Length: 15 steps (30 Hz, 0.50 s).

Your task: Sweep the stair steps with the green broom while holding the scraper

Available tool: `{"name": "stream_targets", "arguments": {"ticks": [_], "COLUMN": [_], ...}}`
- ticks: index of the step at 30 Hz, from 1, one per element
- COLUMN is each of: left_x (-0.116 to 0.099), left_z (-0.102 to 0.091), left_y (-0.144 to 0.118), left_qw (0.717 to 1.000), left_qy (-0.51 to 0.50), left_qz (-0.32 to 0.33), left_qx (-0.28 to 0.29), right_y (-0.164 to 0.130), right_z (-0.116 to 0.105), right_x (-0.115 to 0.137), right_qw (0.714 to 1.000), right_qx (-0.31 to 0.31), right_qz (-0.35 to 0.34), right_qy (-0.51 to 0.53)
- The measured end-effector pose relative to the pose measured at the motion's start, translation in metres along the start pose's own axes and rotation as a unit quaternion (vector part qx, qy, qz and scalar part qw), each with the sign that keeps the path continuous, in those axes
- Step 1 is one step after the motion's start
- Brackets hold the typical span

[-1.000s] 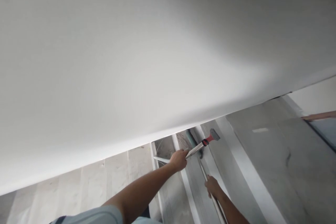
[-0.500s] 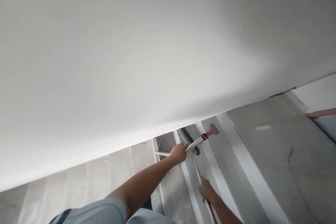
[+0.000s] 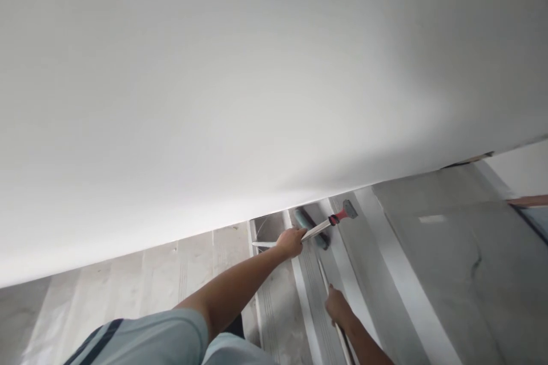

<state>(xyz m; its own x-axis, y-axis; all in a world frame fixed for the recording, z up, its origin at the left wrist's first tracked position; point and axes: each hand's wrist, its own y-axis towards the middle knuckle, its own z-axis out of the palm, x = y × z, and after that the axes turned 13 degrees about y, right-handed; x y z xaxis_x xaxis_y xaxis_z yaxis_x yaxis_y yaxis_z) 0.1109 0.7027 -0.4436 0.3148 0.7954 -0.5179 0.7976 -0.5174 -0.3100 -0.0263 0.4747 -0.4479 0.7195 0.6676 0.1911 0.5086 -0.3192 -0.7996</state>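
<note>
My left hand [image 3: 291, 241] is stretched out ahead and closed around the pale handle of a scraper [image 3: 338, 217], whose red collar and grey blade point up and right over a grey stair step. Just past the hand lies a teal paint roller [image 3: 309, 226], partly hidden by the scraper handle. My right hand [image 3: 338, 305] sits lower, gripping a thin white rod [image 3: 322, 276] that runs up along the step towards the roller. A light blue sleeve covers my left upper arm at the bottom.
A large white slanted surface [image 3: 240, 85] fills most of the view above. Grey stairs with white edge strips [image 3: 398, 268] run down the right side. Pale covered steps [image 3: 141, 279] lie at the lower left. A brown rail [image 3: 528, 201] shows at the far right.
The view has shifted slightly. My right hand has slid a little left and up along the rod. My left hand keeps its hold on the scraper.
</note>
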Motion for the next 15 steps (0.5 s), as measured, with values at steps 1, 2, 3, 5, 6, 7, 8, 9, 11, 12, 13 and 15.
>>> {"name": "stream_targets", "arguments": {"ticks": [1, 2, 3, 5, 6, 7, 8, 9, 11, 12, 13, 15], "left_x": [0.000, 0.000, 0.000, 0.001, 0.001, 0.001, 0.000, 0.000, 0.000, 0.000, -0.001, -0.001], "left_z": [0.000, 0.000, 0.000, -0.001, -0.001, -0.001, -0.001, -0.001, 0.000, 0.000, 0.000, 0.001], "left_y": [0.000, -0.001, -0.002, -0.003, -0.003, -0.003, -0.002, -0.002, 0.000, 0.000, 0.001, 0.001], "left_qw": [1.000, 1.000, 1.000, 1.000, 1.000, 1.000, 1.000, 1.000, 1.000, 1.000, 1.000, 1.000], "left_qy": [0.000, 0.001, 0.003, 0.007, 0.009, 0.011, 0.012, 0.013, 0.013, 0.012, 0.012, 0.011], "left_qz": [0.003, 0.005, 0.006, 0.007, 0.007, 0.007, 0.007, 0.006, 0.003, 0.001, 0.000, -0.003], "left_qx": [-0.002, -0.003, -0.004, -0.004, -0.004, -0.004, -0.004, -0.005, -0.009, -0.010, -0.011, -0.013], "right_y": [-0.005, -0.011, -0.019, -0.033, -0.036, -0.036, -0.033, -0.027, -0.010, -0.001, 0.006, 0.012], "right_z": [0.004, 0.006, 0.004, -0.006, -0.013, -0.019, -0.025, -0.028, -0.026, -0.022, -0.016, -0.005], "right_x": [-0.005, -0.015, -0.027, -0.054, -0.064, -0.069, -0.070, -0.065, -0.046, -0.034, -0.024, -0.016], "right_qw": [1.000, 0.999, 0.999, 0.999, 0.999, 0.999, 0.999, 0.999, 0.999, 0.999, 0.999, 1.000], "right_qx": [0.012, 0.022, 0.027, 0.019, 0.009, -0.004, -0.017, -0.028, -0.037, -0.036, -0.030, -0.004], "right_qz": [-0.010, -0.021, -0.030, -0.038, -0.032, -0.022, -0.008, 0.005, 0.019, 0.016, 0.007, -0.010], "right_qy": [-0.009, -0.016, -0.020, -0.027, -0.033, -0.037, -0.038, -0.032, -0.012, -0.007, -0.009, -0.025]}}
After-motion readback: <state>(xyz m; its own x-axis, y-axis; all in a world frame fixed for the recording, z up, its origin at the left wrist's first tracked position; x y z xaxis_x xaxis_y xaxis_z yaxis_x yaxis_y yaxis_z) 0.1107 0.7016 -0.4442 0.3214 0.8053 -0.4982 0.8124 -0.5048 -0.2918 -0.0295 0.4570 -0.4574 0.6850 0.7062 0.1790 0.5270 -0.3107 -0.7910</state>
